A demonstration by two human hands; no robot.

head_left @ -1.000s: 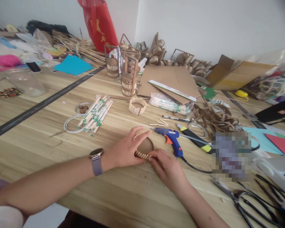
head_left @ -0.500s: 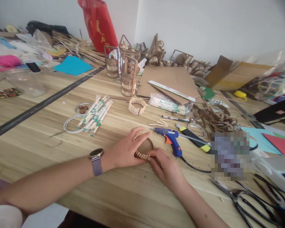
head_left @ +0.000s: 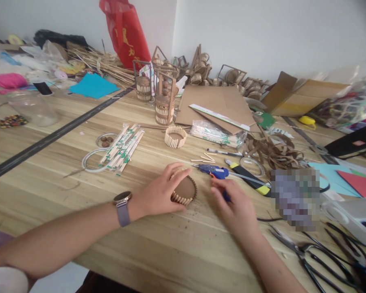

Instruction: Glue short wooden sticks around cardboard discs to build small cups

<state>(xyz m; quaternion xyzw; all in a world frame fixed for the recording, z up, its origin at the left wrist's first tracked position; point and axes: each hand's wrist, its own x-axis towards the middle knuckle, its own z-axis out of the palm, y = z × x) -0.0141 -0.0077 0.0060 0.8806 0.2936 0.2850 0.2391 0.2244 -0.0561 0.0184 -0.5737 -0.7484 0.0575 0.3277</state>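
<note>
A small round basket (head_left: 185, 190), a brown card disc ringed with short wooden sticks, lies on the wooden table (head_left: 158, 248). My left hand (head_left: 160, 192), with a watch on its wrist, curls round the basket's left side and holds it. My right hand (head_left: 236, 203) has come off the basket and lies over the handle of the blue glue gun (head_left: 216, 172), fingers bent around it; the grip itself is partly hidden.
A second stick ring (head_left: 175, 136), packs of chopsticks (head_left: 123, 145), loose sticks (head_left: 203, 158), a yellow-black knife (head_left: 248, 180), black scissors (head_left: 326, 256), tape rings (head_left: 93, 159), cardboard sheets (head_left: 216, 103) and finished stick lanterns (head_left: 164, 101) crowd the table.
My right hand left the basket's right edge and moved right onto the glue gun. My left hand stayed on the basket.
</note>
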